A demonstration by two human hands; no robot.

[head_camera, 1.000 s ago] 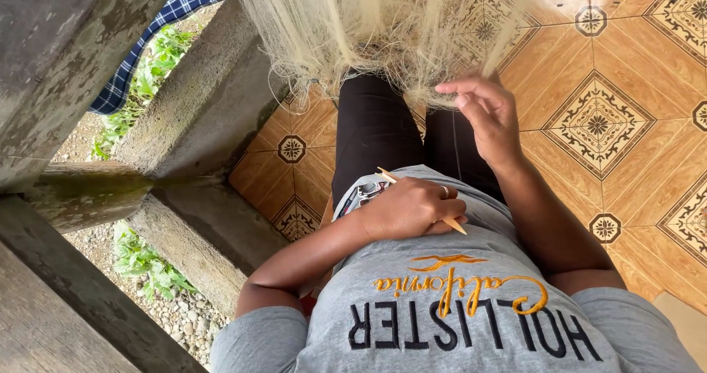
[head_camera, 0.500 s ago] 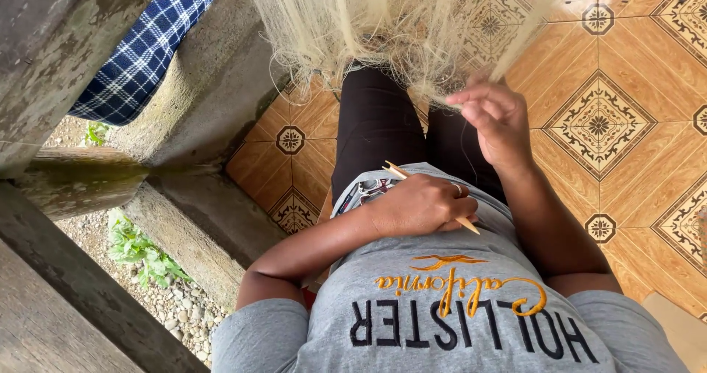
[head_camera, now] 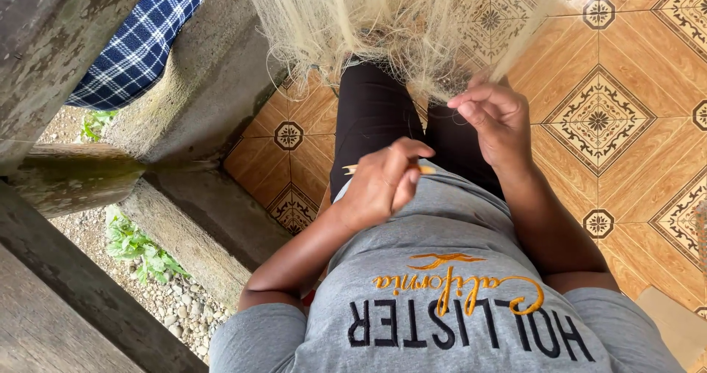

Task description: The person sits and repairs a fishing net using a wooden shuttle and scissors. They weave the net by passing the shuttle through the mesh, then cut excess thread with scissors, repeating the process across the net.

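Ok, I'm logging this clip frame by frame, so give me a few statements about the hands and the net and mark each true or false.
1. The left hand holds a thin yellowish needle. True.
2. The right hand rests flat on the tiled floor. False: it is raised, fingers pinching at the pale net.
3. The net hangs in front of the person's black trousers. True.
4. A red cloth lies on the concrete ledge. False: the checked cloth is blue and white.

Netting (head_camera: 383, 12) hanging ahead over the knees, right hand (head_camera: 493, 115) at its lower edge, left hand (head_camera: 379, 185) nearer the body holding a thin stick (head_camera: 352, 170), tiled floor (head_camera: 611, 122) beneath, concrete posts (head_camera: 199, 93) left, checked cloth (head_camera: 143, 41) draped on them
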